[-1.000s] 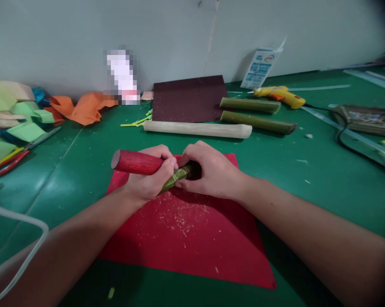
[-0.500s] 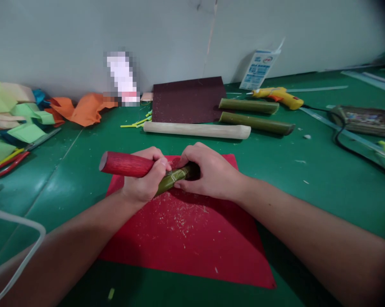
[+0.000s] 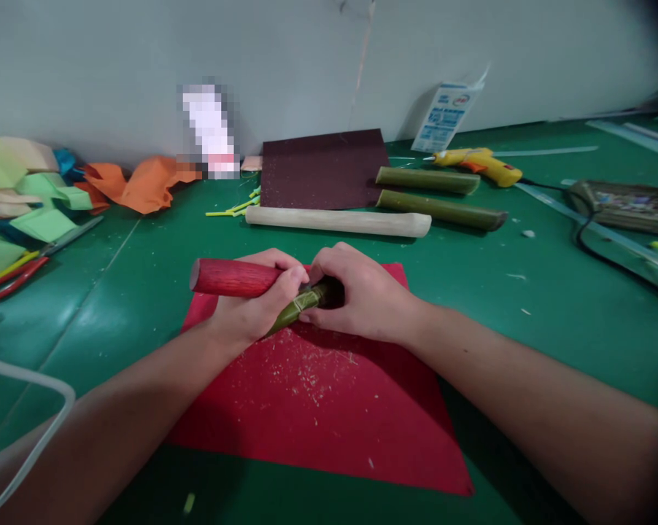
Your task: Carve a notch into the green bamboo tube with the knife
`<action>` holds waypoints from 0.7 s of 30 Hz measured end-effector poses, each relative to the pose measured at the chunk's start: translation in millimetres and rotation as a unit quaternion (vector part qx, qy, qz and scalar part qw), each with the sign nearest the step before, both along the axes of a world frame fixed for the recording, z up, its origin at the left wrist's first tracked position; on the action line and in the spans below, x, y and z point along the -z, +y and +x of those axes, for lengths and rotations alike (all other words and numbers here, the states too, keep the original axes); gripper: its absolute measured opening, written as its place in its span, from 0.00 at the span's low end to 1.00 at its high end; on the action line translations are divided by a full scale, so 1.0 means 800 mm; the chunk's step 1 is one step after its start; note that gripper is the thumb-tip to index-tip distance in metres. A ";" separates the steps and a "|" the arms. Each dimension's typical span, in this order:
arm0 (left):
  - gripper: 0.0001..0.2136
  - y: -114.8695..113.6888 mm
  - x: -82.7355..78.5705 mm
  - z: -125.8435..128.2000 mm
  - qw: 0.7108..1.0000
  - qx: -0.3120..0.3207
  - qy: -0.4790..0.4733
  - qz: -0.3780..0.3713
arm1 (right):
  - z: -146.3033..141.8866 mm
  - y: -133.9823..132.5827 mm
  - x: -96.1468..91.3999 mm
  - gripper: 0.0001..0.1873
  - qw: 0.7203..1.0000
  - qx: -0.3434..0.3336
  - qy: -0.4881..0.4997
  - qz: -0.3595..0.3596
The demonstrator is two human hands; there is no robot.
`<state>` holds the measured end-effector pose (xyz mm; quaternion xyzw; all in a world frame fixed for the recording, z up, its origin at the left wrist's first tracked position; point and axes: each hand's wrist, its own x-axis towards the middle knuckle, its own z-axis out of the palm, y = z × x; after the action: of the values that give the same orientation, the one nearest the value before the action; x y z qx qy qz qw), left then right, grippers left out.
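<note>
Shavings [image 3: 312, 375] are lying pale on the red rectangular mat [image 3: 329, 430] at the lower centre of the frame. Just above them my left hand [image 3: 246, 310] is wrapping closed around a red cylindrical wooden handle [image 3: 233, 277], and my right hand [image 3: 362, 295] is clamping shut on a short green bamboo piece [image 3: 296, 308] at frame centre. Farther up, a pale wooden rod [image 3: 337, 221] and two green bamboo lengths [image 3: 441, 208] are lying on the green table [image 3: 143, 292].

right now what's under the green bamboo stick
A red mat strewn with pale shavings. The left hand and right hand hide the spot directly under the bamboo stick.
</note>
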<state>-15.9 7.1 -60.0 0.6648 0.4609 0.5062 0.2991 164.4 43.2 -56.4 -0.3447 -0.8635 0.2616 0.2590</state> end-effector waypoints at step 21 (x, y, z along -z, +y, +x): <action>0.08 0.006 -0.007 0.004 1.000 0.011 -0.019 -0.016 | 0.000 0.001 0.000 0.17 1.000 0.007 0.000 -0.023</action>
<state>-12.4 11.6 -54.6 0.6553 0.4554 0.5081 0.3241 164.4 43.9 -56.3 -0.3568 -0.8549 0.2792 0.2529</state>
